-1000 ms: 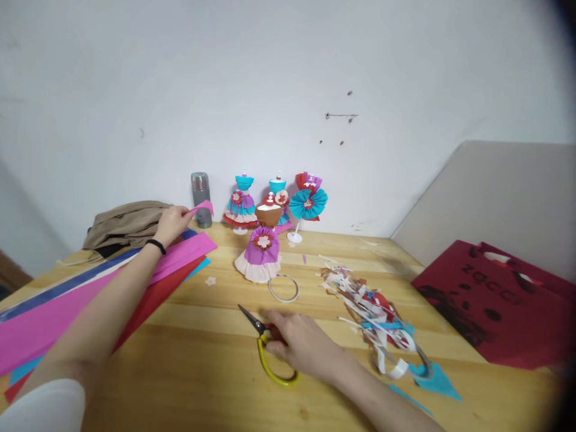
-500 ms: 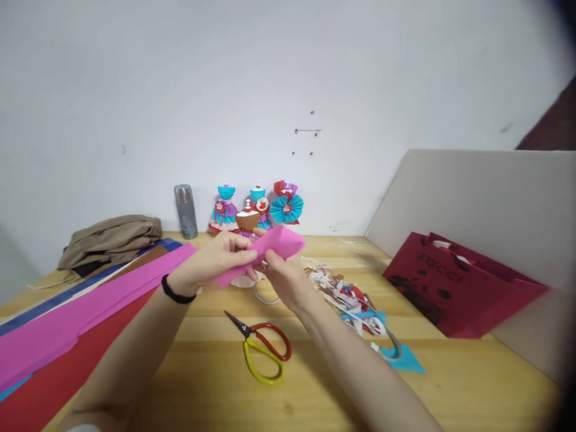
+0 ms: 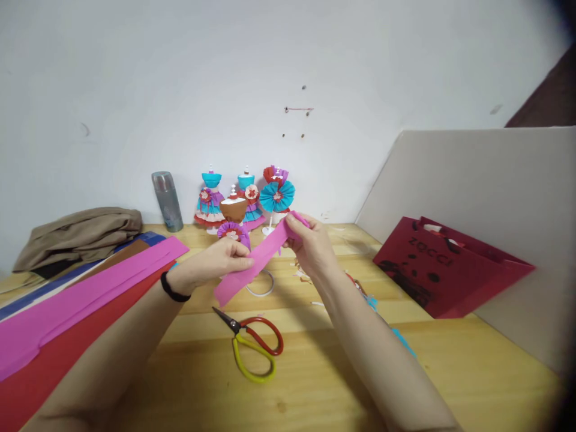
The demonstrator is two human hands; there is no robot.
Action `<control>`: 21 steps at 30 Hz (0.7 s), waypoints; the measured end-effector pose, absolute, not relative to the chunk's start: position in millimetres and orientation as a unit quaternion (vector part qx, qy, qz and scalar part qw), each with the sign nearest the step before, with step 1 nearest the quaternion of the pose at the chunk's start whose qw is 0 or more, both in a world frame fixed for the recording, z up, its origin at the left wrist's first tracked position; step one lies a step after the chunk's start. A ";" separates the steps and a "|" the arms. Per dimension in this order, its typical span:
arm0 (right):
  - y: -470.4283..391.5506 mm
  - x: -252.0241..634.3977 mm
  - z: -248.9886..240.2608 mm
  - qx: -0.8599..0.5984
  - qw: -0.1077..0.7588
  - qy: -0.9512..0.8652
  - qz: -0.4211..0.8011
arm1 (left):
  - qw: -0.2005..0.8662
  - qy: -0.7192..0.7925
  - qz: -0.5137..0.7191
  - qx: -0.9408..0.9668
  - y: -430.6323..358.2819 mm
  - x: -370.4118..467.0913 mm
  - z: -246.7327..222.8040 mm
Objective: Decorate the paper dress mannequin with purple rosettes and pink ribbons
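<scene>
Presently: one pink strip, thumb-and-finger pinched by your left hand and right hand; hard tugging could tear it.

Left hand: your left hand and the pink strip are covering the lower skirt of the front dress.
Right hand: some fingers of your right hand are hiding behind the strip.
Scraps: your right forearm is blocking most of the paper scraps.
Ring: the strip is covering one part of the white ring.
Paper sheets: the left edge is cutting off the paper sheets.
Dark shape: the right edge is cropping the dark shape.
Bottle: the print on the bottle is looking too small.
</scene>
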State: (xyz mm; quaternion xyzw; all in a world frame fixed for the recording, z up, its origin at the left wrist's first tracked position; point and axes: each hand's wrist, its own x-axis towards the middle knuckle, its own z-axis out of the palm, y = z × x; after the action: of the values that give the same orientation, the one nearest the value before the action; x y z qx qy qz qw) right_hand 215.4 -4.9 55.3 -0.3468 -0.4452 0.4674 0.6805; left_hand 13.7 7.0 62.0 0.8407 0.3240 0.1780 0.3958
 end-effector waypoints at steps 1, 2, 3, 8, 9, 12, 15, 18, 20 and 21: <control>-3.4 218.5 55.3 -0.357 0.682 -0.449 0.454 | 0.407 0.325 0.169 0.837 8.6 13.0 61.3; -2.1 222.2 55.5 -0.369 0.681 -0.457 0.438 | 0.422 0.326 0.161 0.830 9.7 11.9 61.1; -1.3 225.9 56.0 -0.380 0.676 -0.469 0.422 | 0.436 0.325 0.154 0.824 10.2 10.6 61.4; -9.5 233.3 62.3 -0.416 0.586 -0.589 0.369 | 0.471 0.315 0.210 0.796 5.8 11.0 61.5; -13.5 231.5 63.6 -0.415 0.563 -0.614 0.366 | 0.493 0.308 0.231 0.780 4.6 13.6 59.5; -26.4 222.8 67.2 -0.397 0.491 -0.674 0.384 | 0.582 0.243 0.254 0.734 1.9 24.1 48.7; -35.5 216.0 70.0 -0.380 0.438 -0.709 0.402 | 0.617 0.192 0.249 0.721 0.7 31.4 37.1; -38.2 215.3 71.9 -0.386 0.439 -0.716 0.383 | 0.618 0.193 0.221 0.730 0.4 30.5 32.1; -37.6 217.3 72.3 -0.396 0.455 -0.704 0.374 | 0.608 0.201 0.211 0.738 0.5 26.5 33.5; -37.1 218.7 72.3 -0.399 0.465 -0.697 0.372 | 0.599 0.205 0.213 0.745 0.7 24.1 35.4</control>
State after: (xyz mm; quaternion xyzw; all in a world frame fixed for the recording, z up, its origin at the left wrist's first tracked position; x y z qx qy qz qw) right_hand 218.7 -37.1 72.3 -0.3988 -0.6970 0.3724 0.4654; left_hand 24.1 0.7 35.4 0.7445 0.2046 0.2127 0.5988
